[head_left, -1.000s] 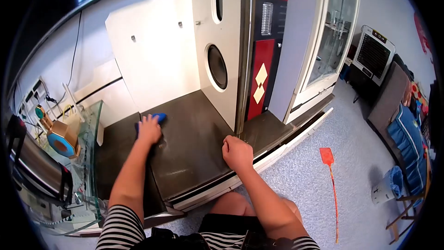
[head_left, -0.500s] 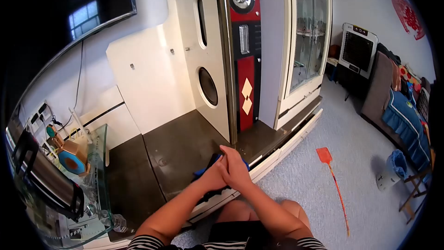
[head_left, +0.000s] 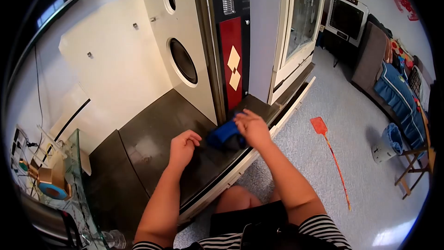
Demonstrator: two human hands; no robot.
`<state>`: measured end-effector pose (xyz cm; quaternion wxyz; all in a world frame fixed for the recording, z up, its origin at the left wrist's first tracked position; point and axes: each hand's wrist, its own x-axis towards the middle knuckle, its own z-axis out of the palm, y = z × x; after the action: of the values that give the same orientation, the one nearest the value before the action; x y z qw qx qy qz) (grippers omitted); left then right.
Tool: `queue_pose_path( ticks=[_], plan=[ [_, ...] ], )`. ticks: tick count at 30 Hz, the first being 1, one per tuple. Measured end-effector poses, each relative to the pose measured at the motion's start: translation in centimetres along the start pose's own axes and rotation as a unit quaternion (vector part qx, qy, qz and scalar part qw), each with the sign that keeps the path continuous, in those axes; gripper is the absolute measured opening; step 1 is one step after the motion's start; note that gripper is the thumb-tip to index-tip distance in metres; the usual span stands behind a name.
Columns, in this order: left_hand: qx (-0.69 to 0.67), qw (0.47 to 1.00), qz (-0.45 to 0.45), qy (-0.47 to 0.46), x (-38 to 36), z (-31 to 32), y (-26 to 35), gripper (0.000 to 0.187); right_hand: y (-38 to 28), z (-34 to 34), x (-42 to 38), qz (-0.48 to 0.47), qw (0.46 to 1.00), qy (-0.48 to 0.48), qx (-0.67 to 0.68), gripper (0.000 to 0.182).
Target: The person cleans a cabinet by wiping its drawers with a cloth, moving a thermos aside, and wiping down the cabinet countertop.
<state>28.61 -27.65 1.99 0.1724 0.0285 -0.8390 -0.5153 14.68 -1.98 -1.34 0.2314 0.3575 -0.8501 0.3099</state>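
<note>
A blue and black cloth-like item (head_left: 225,134), slightly blurred, lies on the dark cabinet top (head_left: 162,134) near its front edge. My right hand (head_left: 252,127) is at the item's right side, its fingers bent over the upper right end and pinching it. To the left of the item, my left hand (head_left: 184,148) hovers above the dark surface with its fingers loosely curled and apart, touching nothing that I can see.
Behind the item stands a tall speaker panel (head_left: 185,62). A glass shelf (head_left: 76,171) with a metal kettle (head_left: 46,217) is at the left. On the floor are a red fly swatter (head_left: 319,125), a bin (head_left: 387,143) and a folding stool (head_left: 411,171).
My hands were together over the blue item and have moved apart, the left one leftward, the right one up and right. More of the item shows. The view has tilted down.
</note>
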Motion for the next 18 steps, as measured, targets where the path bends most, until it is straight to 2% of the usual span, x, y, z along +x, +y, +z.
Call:
queue_pose_path(
  ticks=[3,4,6,7,9,10,12,14,16,18],
  plan=[
    [0.003,0.999,0.006,-0.050,0.4,1.0,0.6,0.032,4.6,0.2,2.2,0.031,0.997,0.026,-0.067,0.022],
    [0.003,0.997,-0.004,-0.075,0.3,1.1,0.8,0.031,4.7,-0.5,3.4,0.151,0.987,0.001,-0.052,0.024],
    [0.024,0.996,0.009,-0.084,0.3,0.9,1.1,0.030,6.4,0.4,4.4,0.073,0.983,0.004,-0.169,0.029],
    [0.013,0.996,0.006,-0.087,0.3,0.8,0.9,0.029,6.3,0.9,4.5,0.068,0.983,0.006,-0.173,0.029],
    [-0.004,0.996,0.012,-0.085,0.3,1.0,0.7,0.028,4.8,1.7,4.3,0.106,0.958,0.006,-0.268,0.033],
    [0.005,0.996,0.009,-0.089,0.4,1.1,0.4,0.027,3.6,1.8,4.1,0.148,0.952,-0.025,-0.266,0.044],
    [0.009,0.996,0.013,-0.092,0.4,1.1,0.1,0.027,0.1,1.4,3.0,0.161,0.942,-0.052,-0.290,0.061],
    [0.025,0.995,0.029,-0.093,0.4,1.2,-0.1,0.026,-3.6,0.4,1.4,0.172,0.952,-0.084,-0.239,0.082],
    [0.021,0.995,0.035,-0.093,0.3,1.3,-0.1,0.026,-6.9,-0.5,-0.5,0.130,0.952,-0.102,-0.258,0.092],
    [0.023,0.995,0.038,-0.091,0.2,1.3,-0.2,0.025,-10.0,-1.7,-2.3,0.082,0.958,-0.120,-0.249,0.091]
  ],
)
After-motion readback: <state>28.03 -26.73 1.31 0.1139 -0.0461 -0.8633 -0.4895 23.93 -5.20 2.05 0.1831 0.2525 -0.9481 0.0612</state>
